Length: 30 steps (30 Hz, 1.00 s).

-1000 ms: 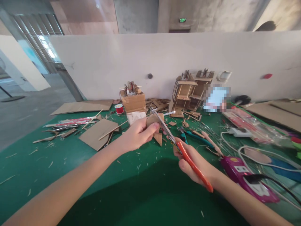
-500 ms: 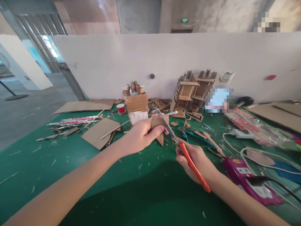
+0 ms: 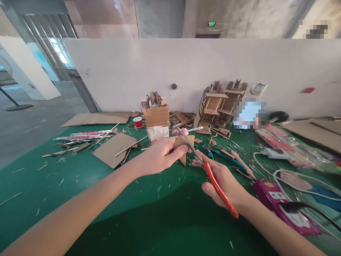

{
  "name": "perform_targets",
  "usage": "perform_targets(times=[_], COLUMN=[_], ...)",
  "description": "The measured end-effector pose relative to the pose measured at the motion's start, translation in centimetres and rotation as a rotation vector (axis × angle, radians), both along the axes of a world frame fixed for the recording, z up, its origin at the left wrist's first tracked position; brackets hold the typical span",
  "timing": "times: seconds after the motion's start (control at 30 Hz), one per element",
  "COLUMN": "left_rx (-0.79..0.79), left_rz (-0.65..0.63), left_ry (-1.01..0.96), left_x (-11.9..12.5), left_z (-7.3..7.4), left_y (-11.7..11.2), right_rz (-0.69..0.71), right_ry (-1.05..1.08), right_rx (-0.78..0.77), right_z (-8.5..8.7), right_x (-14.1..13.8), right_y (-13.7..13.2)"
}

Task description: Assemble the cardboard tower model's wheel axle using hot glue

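My left hand (image 3: 162, 154) pinches a small piece of brown cardboard (image 3: 180, 142) between thumb and fingers, over the middle of the green table. In my right hand (image 3: 222, 181) are scissors (image 3: 217, 183) with orange handles; their metal blades point up and left, lying across the cardboard's right side. Whether the blades are biting into it I cannot tell. Just beyond the cardboard is a pink flower-like thing (image 3: 183, 131) beside a thin white stick (image 3: 195, 128). A cardboard box (image 3: 157, 117) with a wheel-like mechanism on top stands behind my left hand.
Two cardboard shelf structures (image 3: 214, 103) lean near the white partition (image 3: 119, 71). To the left are a flat cardboard sheet (image 3: 113, 149) and a red thread spool (image 3: 137, 122). Teal-handled pliers (image 3: 230, 158), a purple power strip (image 3: 282, 209) and cables lie to the right.
My right hand's fingers and thumb have spread further apart on the scissors' handles. The pink flower-like thing shows more fully. The view has shifted slightly.
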<state>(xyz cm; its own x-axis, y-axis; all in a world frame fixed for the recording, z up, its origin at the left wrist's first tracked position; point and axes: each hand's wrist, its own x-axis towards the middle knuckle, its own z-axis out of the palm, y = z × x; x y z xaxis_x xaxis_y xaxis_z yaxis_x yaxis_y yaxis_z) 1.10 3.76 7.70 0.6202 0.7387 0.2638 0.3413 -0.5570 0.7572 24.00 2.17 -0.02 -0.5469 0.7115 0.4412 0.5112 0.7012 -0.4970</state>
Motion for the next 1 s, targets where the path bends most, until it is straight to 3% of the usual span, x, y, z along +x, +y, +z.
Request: perform_targets(times=[0.3, 0.6, 1.0], left_rx=[-0.086, -0.159, -0.054], left_rz=[-0.027, -0.046, 0.027], left_ry=[-0.001, -0.19, -0.008], left_x=[0.1, 1.0, 0.7], left_z=[-0.6, -1.9, -0.3], left_y=[0.1, 0.2, -0.4], right_rz=[-0.029, -0.039, -0.025], right_ry=[0.031, 0.074, 0.078], right_rx=[-0.104, -0.176, -0.183], right_z=[0.2, 1.1, 1.1], right_x=[0.0, -0.4, -0.6], right_y=[0.1, -0.3, -0.6])
